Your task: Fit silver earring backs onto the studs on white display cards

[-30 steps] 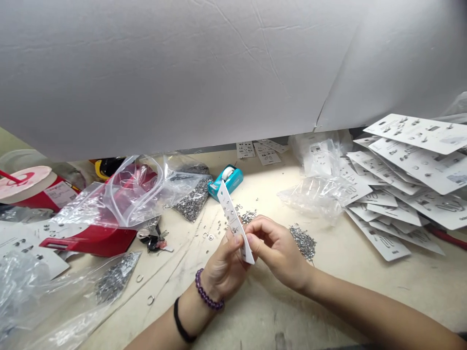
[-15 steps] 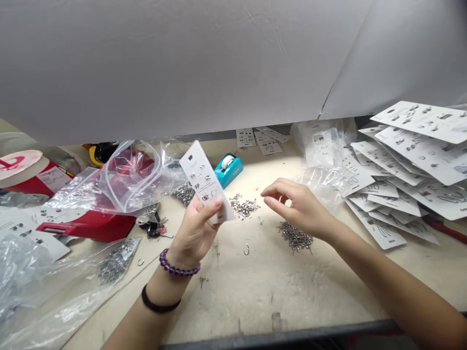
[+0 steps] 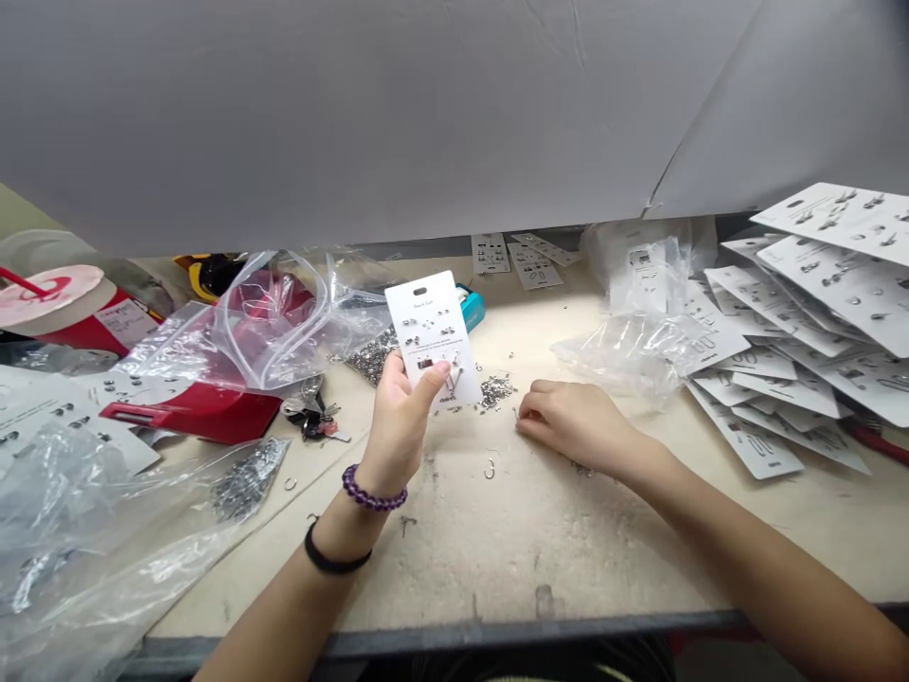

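Note:
My left hand grips a white earring card by its lower edge, thumb across the front. The card faces me, with rows of small silver studs and a hanging slot at the top. My right hand is low over the table, fingertips pinched together; whatever they hold, if anything, is hidden. A heap of small silver pieces lies between the hands. Another heap is mostly covered by my right hand. One silver hoop lies nearer to me.
A teal tape dispenser stands behind the card. Many filled earring cards are stacked at the right, beside a clear bag. To the left are plastic bags, a red pouch and a red cup.
The card has turned from tilted to nearly upright, facing me. My right hand has come down to the table over the right heap, its fingers more closed. The view has shifted slightly.

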`<state>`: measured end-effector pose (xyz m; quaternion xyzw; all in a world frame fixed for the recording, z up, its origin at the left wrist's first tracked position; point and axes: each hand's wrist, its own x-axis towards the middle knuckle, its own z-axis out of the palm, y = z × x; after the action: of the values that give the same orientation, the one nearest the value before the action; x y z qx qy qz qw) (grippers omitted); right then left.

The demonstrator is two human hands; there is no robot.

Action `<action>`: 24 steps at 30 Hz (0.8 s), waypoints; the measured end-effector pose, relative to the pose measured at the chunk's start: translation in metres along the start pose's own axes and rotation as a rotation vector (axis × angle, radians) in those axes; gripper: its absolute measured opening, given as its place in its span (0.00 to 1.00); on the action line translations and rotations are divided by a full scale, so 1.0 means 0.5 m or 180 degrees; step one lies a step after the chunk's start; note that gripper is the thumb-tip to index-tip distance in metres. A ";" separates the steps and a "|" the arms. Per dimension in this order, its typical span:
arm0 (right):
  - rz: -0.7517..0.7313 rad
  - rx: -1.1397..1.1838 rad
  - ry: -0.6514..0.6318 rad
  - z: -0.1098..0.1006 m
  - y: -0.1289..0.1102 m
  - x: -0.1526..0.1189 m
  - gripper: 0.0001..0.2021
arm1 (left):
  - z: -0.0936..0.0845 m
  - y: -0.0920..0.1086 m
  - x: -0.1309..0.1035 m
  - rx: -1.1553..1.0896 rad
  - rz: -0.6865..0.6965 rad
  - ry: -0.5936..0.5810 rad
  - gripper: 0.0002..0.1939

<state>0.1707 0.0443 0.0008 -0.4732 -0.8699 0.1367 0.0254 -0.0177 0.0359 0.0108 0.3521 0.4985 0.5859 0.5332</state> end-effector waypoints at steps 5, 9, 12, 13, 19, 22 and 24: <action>0.0070 -0.0438 0.0073 0.021 -0.019 0.002 0.10 | 0.003 -0.017 -0.006 0.0032 -0.0053 -0.0087 0.16; 0.0160 0.0071 0.0135 -0.005 -0.010 -0.011 0.09 | 0.007 -0.023 -0.012 0.0186 0.0091 -0.0486 0.18; 0.0036 0.1135 0.0447 -0.034 -0.004 -0.025 0.06 | 0.013 -0.023 -0.019 0.0131 0.0275 -0.0784 0.19; -0.0042 0.1409 0.0662 -0.041 -0.005 -0.029 0.06 | 0.016 -0.022 -0.022 0.0120 0.0319 -0.0870 0.20; -0.0397 0.1537 0.1484 -0.015 -0.043 -0.026 0.07 | 0.027 -0.032 -0.042 0.0260 0.0193 -0.1261 0.20; -0.0376 0.1307 0.1515 0.005 -0.053 -0.019 0.09 | 0.029 -0.041 -0.047 0.0443 0.0257 -0.1332 0.22; -0.0300 0.1199 0.1572 0.009 -0.053 -0.018 0.10 | 0.029 -0.043 -0.048 0.0472 0.0223 -0.1346 0.22</action>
<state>0.1534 0.0220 0.0040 -0.4382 -0.8178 0.1750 0.3295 0.0065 0.0139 -0.0034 0.5224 0.4049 0.4789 0.5777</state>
